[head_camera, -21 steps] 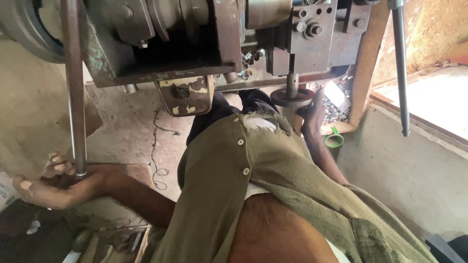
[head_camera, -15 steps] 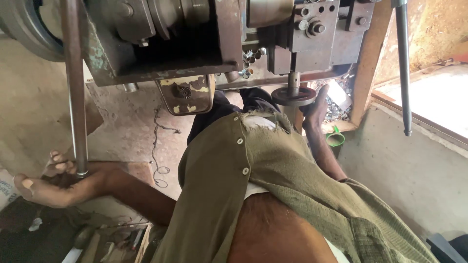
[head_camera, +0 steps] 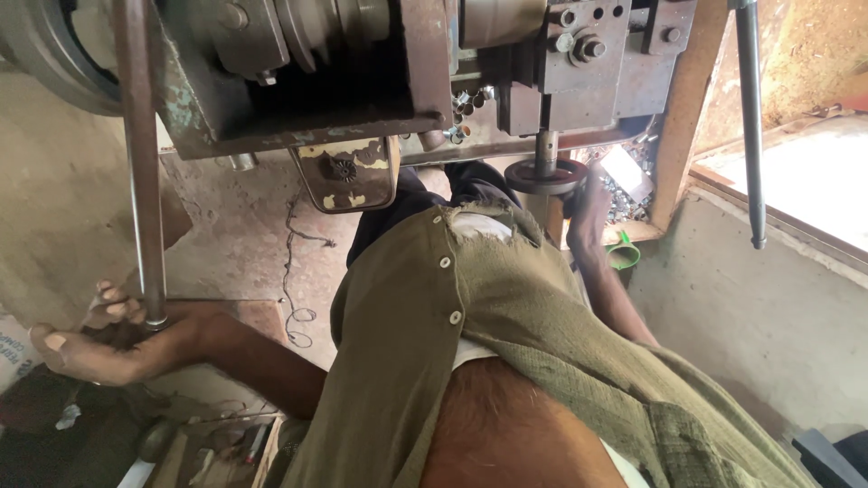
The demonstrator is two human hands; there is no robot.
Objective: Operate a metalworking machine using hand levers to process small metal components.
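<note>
Lower left of frame: your left hand cups the rod end, fingers loosely curled; right hand touches the handwheel, grip unclear. No finished work visible.

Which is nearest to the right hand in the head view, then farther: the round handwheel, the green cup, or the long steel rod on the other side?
From the right hand:
1. Round handwheel, touching it, just left in view.
2. Green cup, just below the hand.
3. Long steel rod, far across, at the left hand.

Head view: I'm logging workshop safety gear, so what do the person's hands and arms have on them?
Both hands, left and right, are bare: no gloves, rings or watch show. Forearms are uncovered. The olive button shirt is frayed at its collar.
</note>
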